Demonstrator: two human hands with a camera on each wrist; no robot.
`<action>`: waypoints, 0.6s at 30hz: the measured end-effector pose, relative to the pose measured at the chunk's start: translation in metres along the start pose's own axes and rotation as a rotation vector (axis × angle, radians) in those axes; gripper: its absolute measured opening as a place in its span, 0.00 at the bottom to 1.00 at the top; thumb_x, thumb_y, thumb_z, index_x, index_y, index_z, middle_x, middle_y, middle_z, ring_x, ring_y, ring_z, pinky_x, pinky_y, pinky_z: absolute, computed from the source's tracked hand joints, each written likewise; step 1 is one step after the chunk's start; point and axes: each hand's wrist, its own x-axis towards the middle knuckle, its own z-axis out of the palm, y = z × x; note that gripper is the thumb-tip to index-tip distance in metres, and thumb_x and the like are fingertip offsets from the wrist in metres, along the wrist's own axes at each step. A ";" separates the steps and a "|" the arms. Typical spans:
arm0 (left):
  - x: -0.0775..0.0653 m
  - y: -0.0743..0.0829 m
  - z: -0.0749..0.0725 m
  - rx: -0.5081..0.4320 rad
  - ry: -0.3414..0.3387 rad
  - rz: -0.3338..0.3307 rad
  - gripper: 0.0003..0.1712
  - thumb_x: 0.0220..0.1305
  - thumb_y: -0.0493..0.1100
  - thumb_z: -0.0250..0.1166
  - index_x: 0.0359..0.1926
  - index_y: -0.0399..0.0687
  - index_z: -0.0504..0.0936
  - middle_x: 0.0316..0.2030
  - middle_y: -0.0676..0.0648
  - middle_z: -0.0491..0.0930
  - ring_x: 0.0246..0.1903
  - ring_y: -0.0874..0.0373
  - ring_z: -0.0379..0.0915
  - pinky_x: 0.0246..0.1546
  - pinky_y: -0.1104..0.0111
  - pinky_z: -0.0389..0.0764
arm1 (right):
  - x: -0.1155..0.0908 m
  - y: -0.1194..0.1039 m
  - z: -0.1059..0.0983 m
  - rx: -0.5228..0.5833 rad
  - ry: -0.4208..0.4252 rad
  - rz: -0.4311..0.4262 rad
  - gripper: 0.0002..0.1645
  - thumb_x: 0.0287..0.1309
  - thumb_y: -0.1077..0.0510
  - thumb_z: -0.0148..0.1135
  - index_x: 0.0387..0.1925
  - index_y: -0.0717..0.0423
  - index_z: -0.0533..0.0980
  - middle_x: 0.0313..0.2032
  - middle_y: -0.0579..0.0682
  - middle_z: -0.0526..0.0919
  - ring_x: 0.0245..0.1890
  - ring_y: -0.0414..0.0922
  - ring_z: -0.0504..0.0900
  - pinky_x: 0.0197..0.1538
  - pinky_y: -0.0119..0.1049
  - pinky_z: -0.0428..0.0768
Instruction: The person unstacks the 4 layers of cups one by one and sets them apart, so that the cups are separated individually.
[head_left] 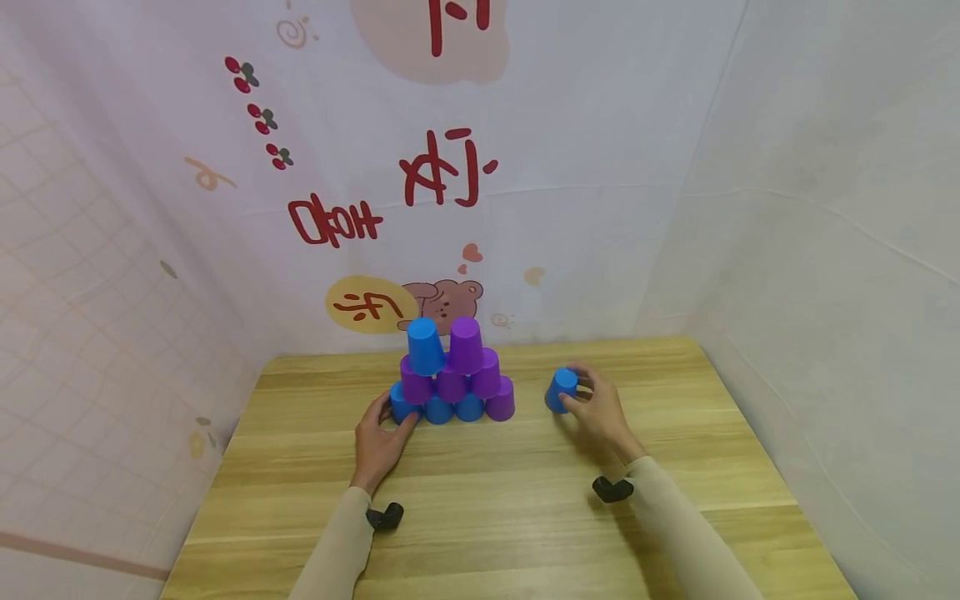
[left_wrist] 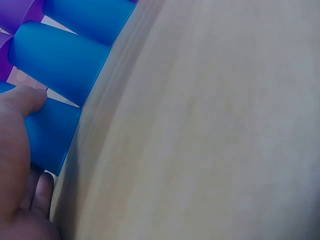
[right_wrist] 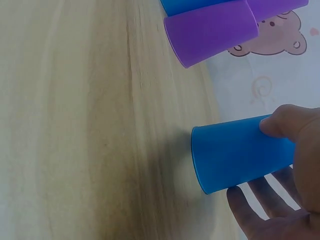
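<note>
Upside-down cups stand stacked in a stepped wall near the back of the table. Its bottom row has blue cups and one purple cup (head_left: 500,400) at the right end. Three purple cups (head_left: 452,383) form the middle row, with a blue cup (head_left: 426,346) and a purple cup (head_left: 467,346) on top. My left hand (head_left: 377,446) holds the leftmost bottom blue cup (left_wrist: 52,131) between thumb and fingers. To the right of the stack, my right hand (head_left: 602,414) grips a separate blue cup (right_wrist: 237,152), mouth down and close over the table.
The wooden table (head_left: 480,517) reaches back to a white printed cloth (head_left: 600,233) with red characters and a bear picture. More pale cloth (head_left: 847,292) hangs at the right side. A dark strap piece (head_left: 386,517) sits at each wrist.
</note>
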 end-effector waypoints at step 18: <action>0.000 -0.001 0.000 -0.001 0.002 -0.016 0.39 0.67 0.40 0.83 0.76 0.41 0.80 0.70 0.36 0.85 0.67 0.42 0.87 0.66 0.81 0.81 | -0.001 0.005 -0.001 -0.029 -0.024 -0.006 0.44 0.69 0.67 0.78 0.80 0.68 0.68 0.74 0.71 0.79 0.73 0.73 0.81 0.74 0.66 0.85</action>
